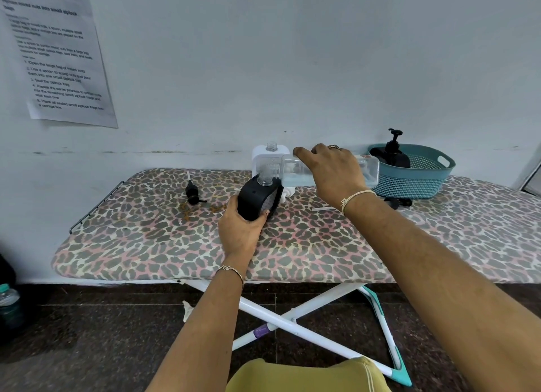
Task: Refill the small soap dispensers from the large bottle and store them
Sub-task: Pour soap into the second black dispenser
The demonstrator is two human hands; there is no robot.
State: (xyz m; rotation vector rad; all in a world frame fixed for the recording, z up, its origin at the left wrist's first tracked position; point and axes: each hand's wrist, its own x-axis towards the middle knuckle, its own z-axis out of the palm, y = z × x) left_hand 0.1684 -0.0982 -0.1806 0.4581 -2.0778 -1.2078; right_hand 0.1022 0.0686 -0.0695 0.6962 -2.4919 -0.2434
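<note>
Right hand (pixel 328 169) grip clamps large bottle (pixel 330 169) tipped sideways; left hand (pixel 240 230) grips tilted black dispenser (pixel 257 198).

Clear glossy plastic on the large bottle (pixel 330 169); matt black plastic on the dispenser (pixel 256 201), its neck clear. At two o'clock, a teal perforated plastic basket (pixel 415 180). Leopard-print cloth covers the board (pixel 146 233); legs (pixel 292 318) are smooth white metal.
</note>
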